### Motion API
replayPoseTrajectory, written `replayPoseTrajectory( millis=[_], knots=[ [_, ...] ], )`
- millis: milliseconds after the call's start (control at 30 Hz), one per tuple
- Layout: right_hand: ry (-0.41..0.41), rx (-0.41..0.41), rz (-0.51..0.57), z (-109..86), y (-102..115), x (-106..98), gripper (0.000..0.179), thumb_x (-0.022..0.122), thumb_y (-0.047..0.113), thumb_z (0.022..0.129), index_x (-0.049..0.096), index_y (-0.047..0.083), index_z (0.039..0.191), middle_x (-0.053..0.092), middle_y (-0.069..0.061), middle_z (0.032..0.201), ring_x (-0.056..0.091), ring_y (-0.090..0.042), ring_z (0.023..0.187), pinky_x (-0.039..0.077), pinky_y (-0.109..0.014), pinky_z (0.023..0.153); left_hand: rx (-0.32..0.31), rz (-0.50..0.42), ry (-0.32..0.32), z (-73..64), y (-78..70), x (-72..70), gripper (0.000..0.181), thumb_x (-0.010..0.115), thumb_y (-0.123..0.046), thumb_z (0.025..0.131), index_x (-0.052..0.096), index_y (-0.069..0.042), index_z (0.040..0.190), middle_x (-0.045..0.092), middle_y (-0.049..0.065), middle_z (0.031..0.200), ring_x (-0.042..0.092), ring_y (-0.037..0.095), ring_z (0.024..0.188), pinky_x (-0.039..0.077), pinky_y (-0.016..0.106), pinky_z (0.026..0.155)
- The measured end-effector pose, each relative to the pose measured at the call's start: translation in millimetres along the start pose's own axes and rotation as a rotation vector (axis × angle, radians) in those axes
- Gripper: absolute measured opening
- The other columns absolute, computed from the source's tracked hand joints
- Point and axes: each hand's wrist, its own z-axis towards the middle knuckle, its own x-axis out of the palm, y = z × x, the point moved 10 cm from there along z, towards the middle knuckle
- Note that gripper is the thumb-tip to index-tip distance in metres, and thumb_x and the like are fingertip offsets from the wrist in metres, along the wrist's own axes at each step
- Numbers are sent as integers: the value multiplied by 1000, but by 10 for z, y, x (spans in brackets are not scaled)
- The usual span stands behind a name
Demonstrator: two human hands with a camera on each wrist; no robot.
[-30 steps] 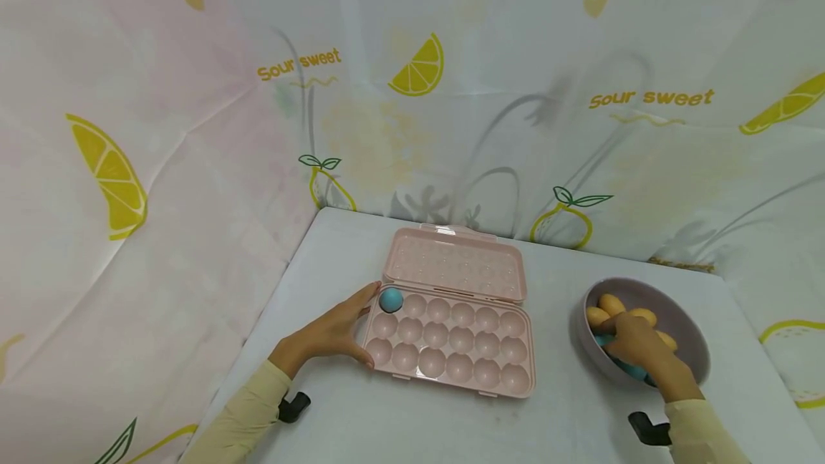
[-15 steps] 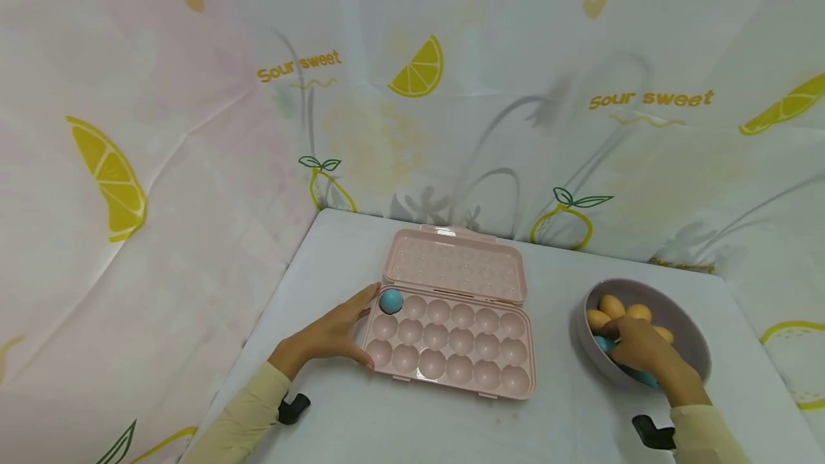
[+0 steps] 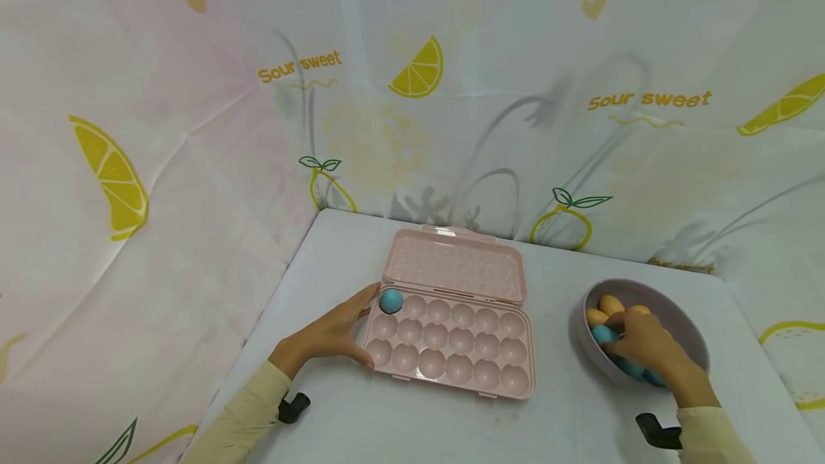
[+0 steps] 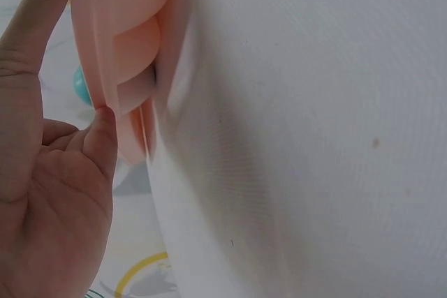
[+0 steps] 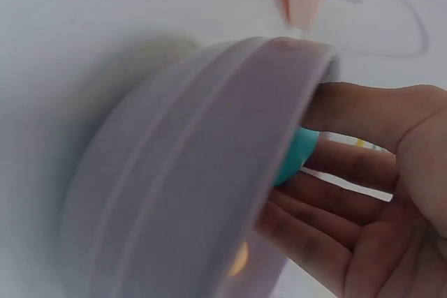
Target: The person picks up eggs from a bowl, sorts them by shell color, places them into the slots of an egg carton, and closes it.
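Note:
A pink egg box (image 3: 447, 341) lies on the table, lid (image 3: 456, 263) folded back. One blue egg (image 3: 390, 300) sits in its far left cup. My left hand (image 3: 329, 331) holds the box's left end, thumb at the near corner and fingers at the far corner; the left wrist view shows the fingers against the box edge. To the right, my right hand (image 3: 644, 342) reaches into a greyish-purple bowl (image 3: 692, 335) and pinches a blue egg (image 3: 604, 336) between thumb and fingers. In the right wrist view the bowl's wall hides part of that egg (image 5: 297, 155).
Several yellow-orange eggs (image 3: 610, 305) and more blue eggs (image 3: 630, 367) are in the bowl, partly covered by my right hand. A white cloth (image 3: 554, 421) covers the table. Behind it hangs a lemon-printed sheet (image 3: 464, 127).
My right hand has shifted slightly right and turned within the bowl, and the blue egg at its fingertips shows more. My left hand and the egg box have stayed put.

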Motion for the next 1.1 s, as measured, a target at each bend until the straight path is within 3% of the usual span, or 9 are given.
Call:
replayPoseTrajectory(
  millis=[100, 233, 367, 500, 700, 933, 1100],
  knots=[
    [-55, -47, 15, -2, 72, -93, 30, 81, 20, 75, 71, 2, 96, 68, -6, 85, 60, -24, 77, 53, -42, 67, 5, -6, -9, -7, -44, -2, 137, 96, -22, 52, 7, 3, 154, 13, 22, 159, 19, 29, 146, 36, 40, 111],
    [-97, -47, 55, -1, 141, -206, 42, 79, 24, 80, 67, -3, 110, 70, -16, 93, 65, -34, 85, 56, -51, 70, 12, -28, -11, -18, -209, -38, 134, 96, -12, 53, 7, 10, 151, 12, 29, 157, 19, 37, 144, 35, 44, 110],
    [-173, -70, 85, -1, 276, -347, 40, 74, 22, 86, 66, -3, 116, 69, -22, 103, 65, -40, 91, 55, -57, 74, 8, -33, 1, -32, -366, -79, 131, 95, -12, 55, 8, 13, 150, 13, 32, 156, 19, 40, 144, 35, 44, 110],
    [-283, -93, 87, -14, 438, -487, 38, 74, 21, 86, 66, -2, 115, 68, -20, 106, 66, -37, 89, 56, -55, 75, 7, -31, 2, -39, -403, -91, 129, 95, -12, 56, 9, 15, 149, 14, 33, 155, 21, 42, 143, 36, 46, 108],
    [-352, -67, 166, 31, 630, -529, 44, 76, 25, 86, 64, -2, 118, 68, -23, 106, 68, -37, 89, 57, -54, 75, 17, -40, -2, -34, -409, -88, 130, 95, -12, 56, 9, 15, 149, 14, 33, 155, 21, 44, 142, 36, 49, 108],
    [-382, -116, 261, 187, 915, -464, 40, 78, 20, 84, 63, 0, 116, 69, -20, 105, 71, -34, 88, 61, -45, 71, -12, 10, -4, -6, 1, 7, 139, 96, -32, 53, 7, 1, 155, 12, 17, 161, 19, 27, 146, 37, 37, 110],
    [-376, -167, 322, 348, 1112, -343, 38, 81, 14, 80, 64, -1, 110, 71, -20, 100, 72, -32, 85, 62, -41, 69, 4, 10, -7, -5, 4, 6, 138, 94, -39, 54, 8, 0, 155, 13, 17, 161, 20, 28, 146, 37, 36, 110]
  ],
)
